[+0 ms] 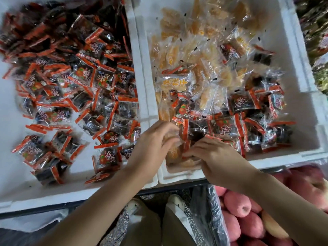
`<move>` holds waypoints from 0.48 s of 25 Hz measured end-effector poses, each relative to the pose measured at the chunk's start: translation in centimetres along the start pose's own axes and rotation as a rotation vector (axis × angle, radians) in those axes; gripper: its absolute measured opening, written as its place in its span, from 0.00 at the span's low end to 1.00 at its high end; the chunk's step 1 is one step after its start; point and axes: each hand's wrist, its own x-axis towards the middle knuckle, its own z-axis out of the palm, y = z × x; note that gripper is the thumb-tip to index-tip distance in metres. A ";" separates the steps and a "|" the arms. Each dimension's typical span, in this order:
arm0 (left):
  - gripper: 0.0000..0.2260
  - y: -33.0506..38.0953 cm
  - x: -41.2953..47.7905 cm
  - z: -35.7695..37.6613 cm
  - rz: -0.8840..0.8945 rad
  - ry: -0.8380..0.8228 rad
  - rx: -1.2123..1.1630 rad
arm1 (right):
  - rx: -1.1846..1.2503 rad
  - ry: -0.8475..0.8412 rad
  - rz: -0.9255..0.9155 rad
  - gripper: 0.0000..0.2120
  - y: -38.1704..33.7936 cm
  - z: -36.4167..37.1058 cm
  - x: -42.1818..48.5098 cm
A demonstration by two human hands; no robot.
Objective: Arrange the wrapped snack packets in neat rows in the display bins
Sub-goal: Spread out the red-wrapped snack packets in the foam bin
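- Gripping in the lower-centre bin (284, 159) corner: left hand (154, 141) curls round a yellow packet (173, 153); right hand (214, 157) pinches a red-edged packet (186, 144).
- Mid-frame, 1 labelled packet (174, 82) reads "黄桃干".

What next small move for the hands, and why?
Probably lift the red-edged packets that the left hand and right hand pinch across to the left bin: the right bin mixes them with yellow packets; the left holds only red-edged ones.

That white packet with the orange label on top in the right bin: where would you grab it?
The white packet lies flat, label-up, on top of the pile, so probably come from above and pinch its crimped end, a thin seal that sticks out free.
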 end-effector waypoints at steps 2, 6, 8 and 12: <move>0.12 0.0 0.0 -0.3 -0.022 -0.036 0.034 | -0.048 0.017 0.031 0.20 0.1 0.2 0.0; 0.17 0.6 1.0 0.3 0.008 -0.203 0.160 | -0.223 0.089 0.297 0.30 1.3 0.0 -0.5; 0.19 1.1 1.9 1.1 0.068 -0.260 0.275 | -0.236 0.056 0.358 0.36 2.1 -0.4 -0.5; 0.27 2.0 3.8 3.5 0.144 -0.252 0.437 | -0.162 0.033 0.298 0.26 2.1 -0.3 -0.6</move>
